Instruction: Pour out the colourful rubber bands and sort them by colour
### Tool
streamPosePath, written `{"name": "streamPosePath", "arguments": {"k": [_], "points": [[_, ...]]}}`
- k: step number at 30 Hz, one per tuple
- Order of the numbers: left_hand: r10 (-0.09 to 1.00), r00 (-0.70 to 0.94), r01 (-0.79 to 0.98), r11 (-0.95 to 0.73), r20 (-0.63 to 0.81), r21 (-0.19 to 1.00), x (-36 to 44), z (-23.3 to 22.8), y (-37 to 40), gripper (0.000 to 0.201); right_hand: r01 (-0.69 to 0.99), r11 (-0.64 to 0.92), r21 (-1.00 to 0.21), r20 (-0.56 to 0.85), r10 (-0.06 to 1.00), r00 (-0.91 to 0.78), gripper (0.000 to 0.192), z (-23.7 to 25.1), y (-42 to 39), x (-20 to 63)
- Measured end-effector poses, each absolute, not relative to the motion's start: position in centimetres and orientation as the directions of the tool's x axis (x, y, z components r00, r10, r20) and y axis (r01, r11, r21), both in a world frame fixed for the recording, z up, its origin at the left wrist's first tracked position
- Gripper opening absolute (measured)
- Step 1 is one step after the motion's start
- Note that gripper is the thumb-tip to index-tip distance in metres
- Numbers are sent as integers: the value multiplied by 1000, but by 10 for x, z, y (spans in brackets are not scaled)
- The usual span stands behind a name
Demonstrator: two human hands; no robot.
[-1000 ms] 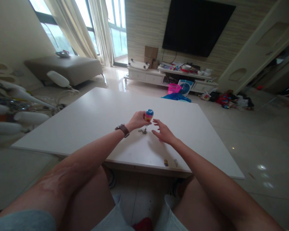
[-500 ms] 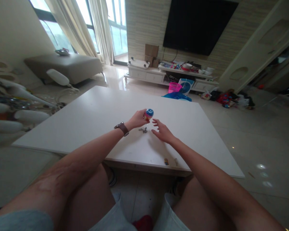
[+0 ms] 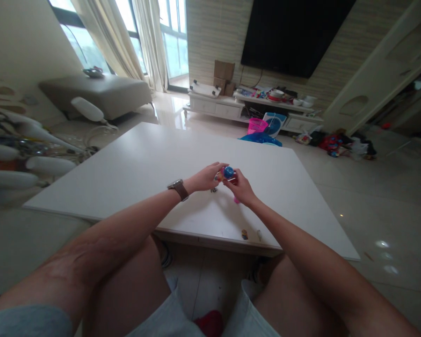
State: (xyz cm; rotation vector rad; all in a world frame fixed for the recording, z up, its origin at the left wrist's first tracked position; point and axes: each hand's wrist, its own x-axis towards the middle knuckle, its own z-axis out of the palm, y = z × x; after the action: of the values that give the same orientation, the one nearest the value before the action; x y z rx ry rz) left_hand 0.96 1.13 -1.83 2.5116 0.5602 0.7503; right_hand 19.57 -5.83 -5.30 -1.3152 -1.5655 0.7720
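Note:
Both hands meet over the middle of the white table (image 3: 182, 145). A small, colourful container with a round blue top (image 3: 228, 172) is between them; its exact kind is not clear. My left hand (image 3: 207, 177) is closed on its left side, where a yellow-orange part shows by the fingers. My right hand (image 3: 243, 188) grips it from the right, thumb and fingers around it. Something pink (image 3: 236, 200) shows just below the right hand. Small dark metal pieces (image 3: 214, 190) lie on the table under the hands, partly hidden.
Near the table's front edge lie a small yellow-and-blue figure-like piece (image 3: 244, 234) and a small pale piece (image 3: 259, 235). Beyond the table stand a pink basket (image 3: 257, 125) and a low white TV cabinet (image 3: 215, 107). White-padded chair parts (image 3: 51, 166) are at the left.
My right hand, open and apart before, has come onto the blue-topped container. The left hand has shifted slightly right with it. A pink thing now shows below the right hand.

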Motion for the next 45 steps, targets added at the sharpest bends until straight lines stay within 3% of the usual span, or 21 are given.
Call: {"name": "streamPosePath", "arguments": {"k": [3, 8, 16, 20, 25, 32, 41, 43, 45], "points": [[493, 769, 250, -817, 406, 519, 12, -20, 4, 64, 366, 209, -907, 231, 973, 17, 44, -53, -60, 193], [577, 700, 346, -789, 420, 508, 15, -20, 1, 40, 382, 205, -901, 218, 976, -10, 42, -48, -66, 187], [771, 467, 456, -630, 434, 628, 10, 5, 20, 33, 447, 219, -867, 230, 973, -30, 42, -44, -69, 186], [767, 433, 441, -639, 474, 631, 9, 16, 25, 27, 476, 235, -847, 243, 969, -46, 37, -42, -70, 185], [726, 472, 425, -684, 500, 593, 7, 9, 24, 40, 512, 223, -830, 241, 970, -31, 34, -40, -70, 185], [743, 451, 417, -665, 494, 620, 9, 15, 21, 33, 542, 225, -810, 257, 966, -17, 33, -41, -70, 186], [633, 633, 359, -749, 445, 557, -1, -5, 21, 44, 537, 232, -811, 263, 965, -19, 35, -41, -69, 185], [637, 632, 332, -737, 441, 588, -3, -4, 20, 53, 531, 260, -807, 282, 958, -41, 37, -40, -69, 185], [724, 527, 325, -655, 445, 682, -4, -4, 24, 60, 530, 284, -799, 299, 952, -60, 40, -39, -70, 184]]}}
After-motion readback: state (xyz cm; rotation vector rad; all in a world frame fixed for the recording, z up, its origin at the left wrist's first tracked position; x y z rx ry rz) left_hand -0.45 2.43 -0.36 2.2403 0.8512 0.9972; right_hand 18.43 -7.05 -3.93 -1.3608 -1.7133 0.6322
